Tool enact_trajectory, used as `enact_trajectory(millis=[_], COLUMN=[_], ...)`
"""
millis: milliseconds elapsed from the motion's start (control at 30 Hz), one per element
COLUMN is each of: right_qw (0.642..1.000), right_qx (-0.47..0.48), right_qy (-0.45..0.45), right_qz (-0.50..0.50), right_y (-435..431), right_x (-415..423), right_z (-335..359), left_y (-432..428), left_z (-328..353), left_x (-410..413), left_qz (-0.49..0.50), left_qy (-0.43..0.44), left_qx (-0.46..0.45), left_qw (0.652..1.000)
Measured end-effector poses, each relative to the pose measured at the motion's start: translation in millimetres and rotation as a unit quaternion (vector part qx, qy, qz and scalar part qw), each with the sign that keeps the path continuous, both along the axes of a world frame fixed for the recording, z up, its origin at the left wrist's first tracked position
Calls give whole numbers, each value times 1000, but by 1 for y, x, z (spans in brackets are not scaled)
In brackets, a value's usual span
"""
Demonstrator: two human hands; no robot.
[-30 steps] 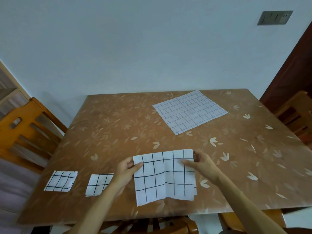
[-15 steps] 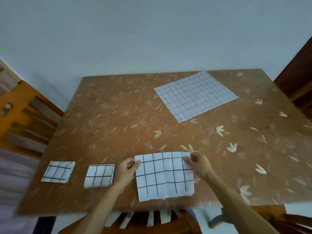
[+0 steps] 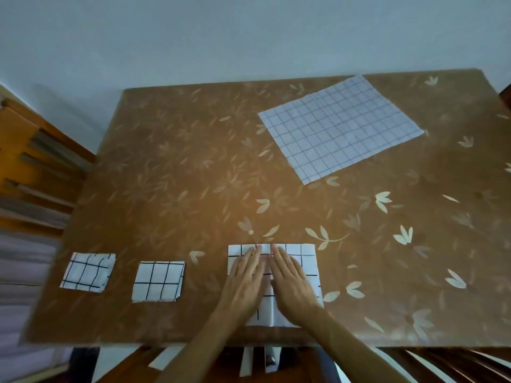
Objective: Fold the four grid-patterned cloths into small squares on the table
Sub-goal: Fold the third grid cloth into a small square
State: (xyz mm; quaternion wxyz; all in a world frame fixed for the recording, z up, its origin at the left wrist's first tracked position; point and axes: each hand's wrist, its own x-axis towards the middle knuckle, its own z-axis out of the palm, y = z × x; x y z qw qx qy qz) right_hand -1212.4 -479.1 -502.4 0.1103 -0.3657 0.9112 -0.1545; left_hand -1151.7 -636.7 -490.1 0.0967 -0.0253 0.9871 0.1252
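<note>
Pressing the half-folded cloth (image 3: pixel 309 261) flat at the near edge of the bench (image 3: pixel 179 175).
Laying left hand (image 3: pixel 246 280) and right hand (image 3: pixel 290 283) palm-down and side by side on it, fingers straight, gripping nothing. Counting the far-left square (image 3: pixel 88 272) and the second square (image 3: pixel 159 281) near it as done; judging this third piece as needing at least one more fold; leaving the fourth cloth (image 3: pixel 340 128) spread fully open toward the far right corner, not yet started. Roughly halfway through.

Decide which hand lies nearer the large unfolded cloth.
Right. The right hand rests near-side and left of the unfolded cloth; the left hand lies even farther left.
</note>
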Motion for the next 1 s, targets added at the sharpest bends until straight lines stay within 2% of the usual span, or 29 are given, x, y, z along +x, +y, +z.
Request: enact_trajectory(millis=[233,467,567,700,833,933,1000], right_qw=[995,998,998,994,986,961,946], right_qx=[90,34,37,97,15,-25,-70], right_qy=[-11,8,24,-22,-149,-242,-268], right_qz=[30,-43,-35,-45,-72,-134,-171], right_y=[31,35,19,9,19,23,26], right_x=[-21,-53,-72,-82,-76,-72,-69], right_z=[-20,9,17,28,34,50,64], left_y=[-10,-21,-19,-12,-3,3,5], left_z=[-15,-12,-6,5,18,24,28], left_x=[19,23,19,21,25,24,23], left_qz=[9,5,6,41,69,89,111], left_qy=[-38,-63,-44,-22,-9,2,23], left_qx=[-52,-79,-69,-21,45,68,93], left_qw=[998,995,997,999,997,994,989])
